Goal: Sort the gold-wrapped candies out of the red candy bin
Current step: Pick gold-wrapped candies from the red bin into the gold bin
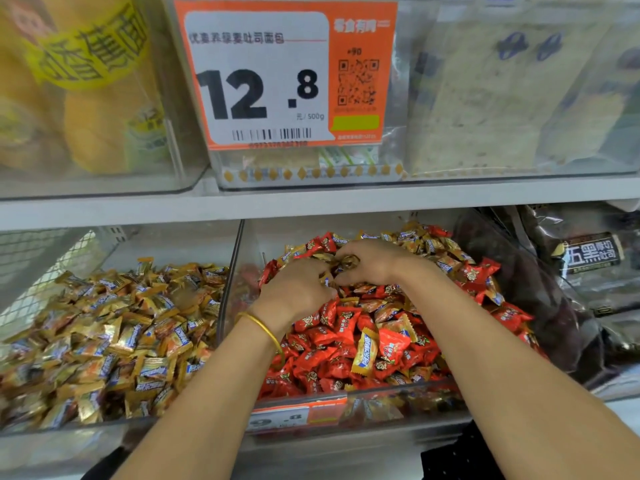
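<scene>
As the left hand [297,289] and right hand [374,262] each clutched gold-wrapped candies [347,262] at the far middle of the red candy bin [398,386], overfull grips risked dropping some back among red candies [341,322]

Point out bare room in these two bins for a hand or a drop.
Bare room shows behind the gold pile, up to the left bin's back wall, and in the red bin's back-left corner. Crowded: the red pile, under the left hand and right hand.
</scene>
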`<state>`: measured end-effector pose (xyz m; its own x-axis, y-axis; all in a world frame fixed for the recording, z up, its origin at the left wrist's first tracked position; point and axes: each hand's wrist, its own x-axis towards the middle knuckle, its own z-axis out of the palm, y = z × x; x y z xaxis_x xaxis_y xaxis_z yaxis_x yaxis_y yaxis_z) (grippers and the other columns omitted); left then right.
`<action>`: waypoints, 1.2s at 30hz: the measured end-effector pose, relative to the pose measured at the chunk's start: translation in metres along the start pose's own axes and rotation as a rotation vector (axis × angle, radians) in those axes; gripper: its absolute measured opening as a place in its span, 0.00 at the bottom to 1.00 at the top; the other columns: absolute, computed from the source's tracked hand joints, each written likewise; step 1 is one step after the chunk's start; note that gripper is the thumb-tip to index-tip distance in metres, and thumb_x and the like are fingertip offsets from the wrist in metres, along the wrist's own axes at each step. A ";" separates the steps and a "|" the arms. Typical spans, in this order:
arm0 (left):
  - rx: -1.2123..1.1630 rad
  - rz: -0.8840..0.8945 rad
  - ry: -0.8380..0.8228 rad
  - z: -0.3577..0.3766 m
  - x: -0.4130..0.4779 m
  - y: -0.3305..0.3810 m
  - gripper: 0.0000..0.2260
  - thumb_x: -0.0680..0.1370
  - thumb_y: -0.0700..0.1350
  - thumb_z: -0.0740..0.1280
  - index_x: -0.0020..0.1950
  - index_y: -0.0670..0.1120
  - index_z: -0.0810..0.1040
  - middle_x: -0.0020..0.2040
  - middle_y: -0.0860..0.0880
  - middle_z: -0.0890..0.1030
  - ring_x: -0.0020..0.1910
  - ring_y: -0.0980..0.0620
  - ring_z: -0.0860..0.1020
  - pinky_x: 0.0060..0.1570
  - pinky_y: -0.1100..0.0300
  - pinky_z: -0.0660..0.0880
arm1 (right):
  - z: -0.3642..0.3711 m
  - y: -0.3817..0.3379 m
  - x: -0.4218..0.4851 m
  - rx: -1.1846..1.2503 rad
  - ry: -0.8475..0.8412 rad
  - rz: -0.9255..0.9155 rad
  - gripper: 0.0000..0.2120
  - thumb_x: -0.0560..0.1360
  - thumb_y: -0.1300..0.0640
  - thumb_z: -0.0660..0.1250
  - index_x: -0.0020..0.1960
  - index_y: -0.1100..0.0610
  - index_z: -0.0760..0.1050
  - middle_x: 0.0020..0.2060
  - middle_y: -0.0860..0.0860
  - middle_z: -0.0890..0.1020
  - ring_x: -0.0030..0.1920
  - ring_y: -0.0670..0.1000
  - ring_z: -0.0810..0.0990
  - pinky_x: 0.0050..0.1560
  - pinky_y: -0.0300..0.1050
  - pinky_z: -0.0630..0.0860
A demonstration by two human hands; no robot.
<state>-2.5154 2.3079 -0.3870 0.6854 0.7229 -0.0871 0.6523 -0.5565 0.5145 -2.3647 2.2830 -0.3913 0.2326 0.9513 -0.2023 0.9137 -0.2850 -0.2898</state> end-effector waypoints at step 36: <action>-0.970 0.079 0.223 -0.046 -0.065 -0.012 0.03 0.77 0.38 0.66 0.45 0.45 0.74 0.31 0.50 0.77 0.33 0.56 0.81 0.18 0.69 0.58 | -0.020 -0.040 -0.083 1.590 0.063 0.130 0.09 0.73 0.63 0.68 0.51 0.57 0.72 0.44 0.55 0.80 0.31 0.54 0.82 0.21 0.33 0.65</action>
<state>-2.5825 2.2864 -0.3479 0.5738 0.8142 0.0886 -0.0070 -0.1033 0.9946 -2.4139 2.2176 -0.3439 0.3268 0.9037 -0.2766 -0.3648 -0.1494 -0.9190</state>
